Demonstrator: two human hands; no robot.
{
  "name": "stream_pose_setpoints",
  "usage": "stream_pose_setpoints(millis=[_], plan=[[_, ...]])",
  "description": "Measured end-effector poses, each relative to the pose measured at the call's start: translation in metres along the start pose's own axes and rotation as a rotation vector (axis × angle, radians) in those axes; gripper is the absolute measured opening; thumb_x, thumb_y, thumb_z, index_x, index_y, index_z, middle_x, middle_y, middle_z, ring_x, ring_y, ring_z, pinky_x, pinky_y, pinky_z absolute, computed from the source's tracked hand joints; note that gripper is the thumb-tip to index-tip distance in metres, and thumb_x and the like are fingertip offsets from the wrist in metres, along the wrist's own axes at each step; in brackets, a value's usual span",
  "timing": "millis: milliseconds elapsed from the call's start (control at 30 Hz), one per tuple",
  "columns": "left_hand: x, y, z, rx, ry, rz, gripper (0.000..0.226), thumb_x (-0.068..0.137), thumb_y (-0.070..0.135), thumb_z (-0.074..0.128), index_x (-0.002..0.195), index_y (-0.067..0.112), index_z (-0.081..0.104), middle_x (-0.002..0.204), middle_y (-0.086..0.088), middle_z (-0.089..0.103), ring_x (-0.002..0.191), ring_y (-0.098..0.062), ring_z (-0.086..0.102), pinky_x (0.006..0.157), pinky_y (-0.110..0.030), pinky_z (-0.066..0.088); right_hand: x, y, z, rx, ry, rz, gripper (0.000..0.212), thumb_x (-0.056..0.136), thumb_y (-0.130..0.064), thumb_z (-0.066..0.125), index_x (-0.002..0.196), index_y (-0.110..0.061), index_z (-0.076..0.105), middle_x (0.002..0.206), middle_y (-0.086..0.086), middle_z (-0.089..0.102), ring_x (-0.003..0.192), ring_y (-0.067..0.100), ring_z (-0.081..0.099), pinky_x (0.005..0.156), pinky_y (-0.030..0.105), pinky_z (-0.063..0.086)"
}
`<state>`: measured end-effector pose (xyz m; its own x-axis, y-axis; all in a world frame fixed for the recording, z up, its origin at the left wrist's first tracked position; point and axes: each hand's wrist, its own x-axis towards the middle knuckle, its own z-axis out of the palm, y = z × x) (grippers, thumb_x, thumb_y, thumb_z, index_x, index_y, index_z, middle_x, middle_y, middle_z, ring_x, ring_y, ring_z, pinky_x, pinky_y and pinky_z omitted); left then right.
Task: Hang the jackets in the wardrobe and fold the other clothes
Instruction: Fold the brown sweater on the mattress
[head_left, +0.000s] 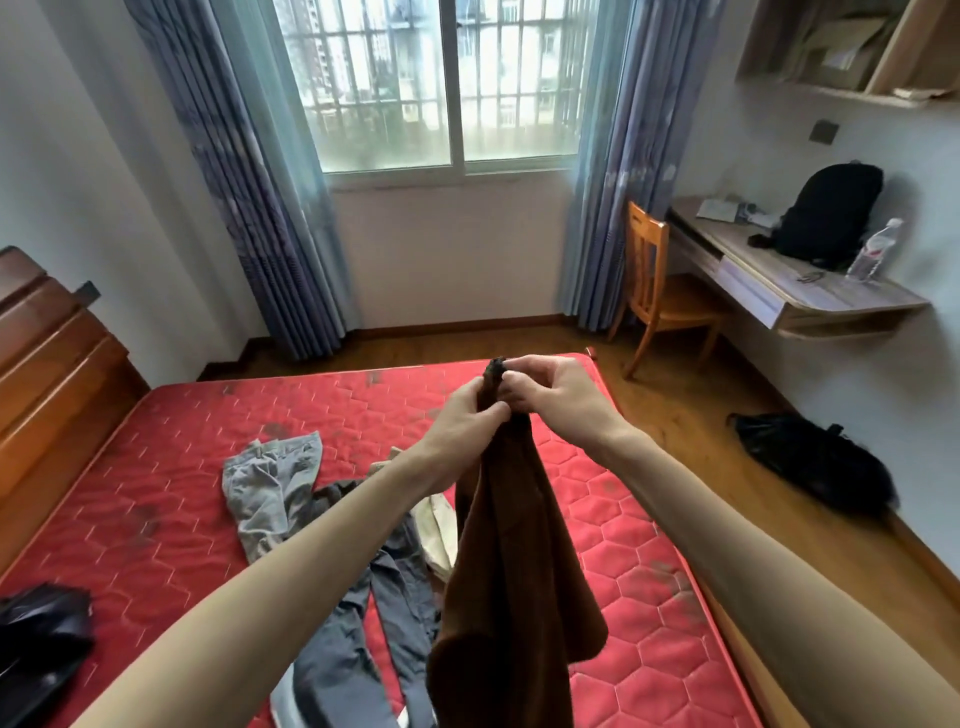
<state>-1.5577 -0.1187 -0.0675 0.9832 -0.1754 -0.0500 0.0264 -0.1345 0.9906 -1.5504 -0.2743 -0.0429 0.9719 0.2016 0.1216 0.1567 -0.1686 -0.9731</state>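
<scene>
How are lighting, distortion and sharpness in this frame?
Head view: daylight blows out the window; wide-angle bends the curtains and desk; both hands, left hand and right hand, and the brown garment are soft but readable.

Person, head view: two forearms and two hands only. Left hand (462, 415) bare, no glove, ring or watch visible. Right hand (550, 387) likewise bare. Both forearms uncovered to the frame edge; no sleeve shows.
</scene>
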Motion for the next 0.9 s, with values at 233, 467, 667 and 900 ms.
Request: stream_pose_setpoints(millis=[233,467,667,900], plan=[[-0.008,0.006,-0.014,-0.284,0.078,-0.202,0.025,0.099,0.0,0.041,0.09,0.006,0.064,0.072,-0.011,0.064,0.056,-0.017,0.063,0.05,-0.026,0.054,-0.006,0.042,-0.024,-0.103,-0.063,0.004,0.07,0.081,0.02,0.05,0.138,-0.02,0.059,0.131,-0.003,0.067,0.124,0.009,0.061,0.096,0.026,0.052],[-0.014,0.015,-0.04,-0.218,0.119,-0.113,0.028,0.096,0.007,0.057,0.078,0.014,0.077,0.079,-0.012,0.069,0.067,-0.019,0.063,0.06,-0.026,0.052,-0.001,0.1,0.007,-0.339,-0.408,0.244,0.102,0.074,0.014,0.061,0.157,-0.034,0.026,0.125,0.016,0.06,0.097,0.018,0.061,0.075,0.03,0.055],[-0.028,0.022,-0.071,-0.171,0.152,-0.012,0.021,0.089,0.012,0.06,0.094,-0.001,0.075,0.086,-0.014,0.068,0.079,-0.022,0.061,0.065,-0.027,0.051,0.014,0.13,0.04,-0.584,-0.15,0.162,0.019,0.078,-0.021,0.07,0.083,-0.037,0.062,0.077,-0.012,0.067,0.076,0.019,0.067,0.069,0.041,0.055],[-0.034,0.017,-0.118,0.015,0.32,0.102,0.022,0.092,0.007,0.06,0.079,0.014,0.076,0.078,-0.004,0.07,0.078,-0.016,0.062,0.074,-0.034,0.048,0.02,0.139,0.033,-0.482,0.16,0.129,0.02,0.096,-0.034,0.071,0.088,-0.017,0.075,0.08,-0.005,0.074,0.076,0.015,0.069,0.068,0.036,0.051]])
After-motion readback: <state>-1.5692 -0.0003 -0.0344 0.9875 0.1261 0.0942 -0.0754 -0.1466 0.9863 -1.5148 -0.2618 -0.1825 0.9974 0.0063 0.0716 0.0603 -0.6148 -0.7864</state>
